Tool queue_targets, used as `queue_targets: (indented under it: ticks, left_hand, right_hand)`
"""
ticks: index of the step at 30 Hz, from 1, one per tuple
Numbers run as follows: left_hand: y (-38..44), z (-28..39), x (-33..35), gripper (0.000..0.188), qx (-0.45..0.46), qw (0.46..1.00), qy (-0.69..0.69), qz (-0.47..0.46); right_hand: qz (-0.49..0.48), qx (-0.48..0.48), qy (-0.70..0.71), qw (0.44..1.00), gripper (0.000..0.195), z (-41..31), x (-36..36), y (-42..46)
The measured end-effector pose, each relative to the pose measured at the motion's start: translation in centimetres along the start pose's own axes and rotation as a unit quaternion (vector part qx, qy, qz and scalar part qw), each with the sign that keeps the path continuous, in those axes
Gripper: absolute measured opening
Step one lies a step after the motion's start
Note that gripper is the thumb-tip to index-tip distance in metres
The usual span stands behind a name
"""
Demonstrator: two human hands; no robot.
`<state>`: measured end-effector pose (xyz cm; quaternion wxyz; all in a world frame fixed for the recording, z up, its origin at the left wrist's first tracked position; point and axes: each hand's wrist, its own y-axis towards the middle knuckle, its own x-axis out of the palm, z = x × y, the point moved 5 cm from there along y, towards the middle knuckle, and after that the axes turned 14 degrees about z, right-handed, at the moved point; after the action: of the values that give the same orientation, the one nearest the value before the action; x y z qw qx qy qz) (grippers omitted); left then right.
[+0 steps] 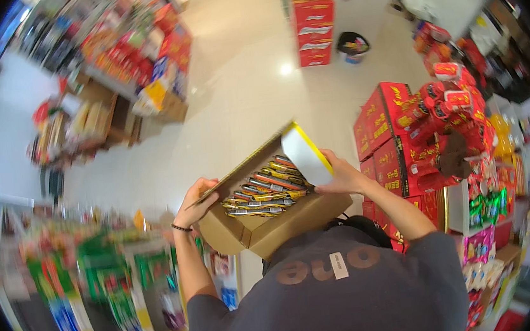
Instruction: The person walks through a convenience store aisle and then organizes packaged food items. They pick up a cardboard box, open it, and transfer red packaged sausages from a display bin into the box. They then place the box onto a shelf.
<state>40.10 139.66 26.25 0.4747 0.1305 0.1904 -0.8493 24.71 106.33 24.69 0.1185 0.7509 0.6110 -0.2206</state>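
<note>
An open cardboard box (294, 222) is held in front of my waist, tilted, with its flaps spread. Inside lie several slim wrapped packets (267, 187) in yellow, orange and silver, stacked loosely on one another. My left hand (197, 203) grips the box's left side near a raised flap, its thumb over the edge. On the other side, my right hand (342, 173) clasps the box beside a white flap (306, 154) with a yellow edge. Parts of the fingers of both hands are hidden by the cardboard.
Red cartons (382, 140) with red bottles (426, 126) on them stand close on my right. Blurred shelves of packaged goods (103, 272) lie at the left. Ahead across the tiled floor (238, 86) are a red carton stack (314, 31) and a black-lined bin (353, 47).
</note>
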Motion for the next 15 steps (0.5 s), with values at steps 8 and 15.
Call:
queue_targets:
  ticks: [8,15]
  left_hand:
    - [30.0,0.3,-3.2,0.079,-0.006,0.981,0.135,-0.142]
    - [47.1,10.2,5.8,0.064,0.03,0.967,-0.013,-0.254]
  right_hand:
    - [0.091,0.053,-0.004,0.994,0.089,2.1,-8.3,17.5]
    - [0.167,0.112,0.029,0.979,0.089,6.2,-15.5,25.8]
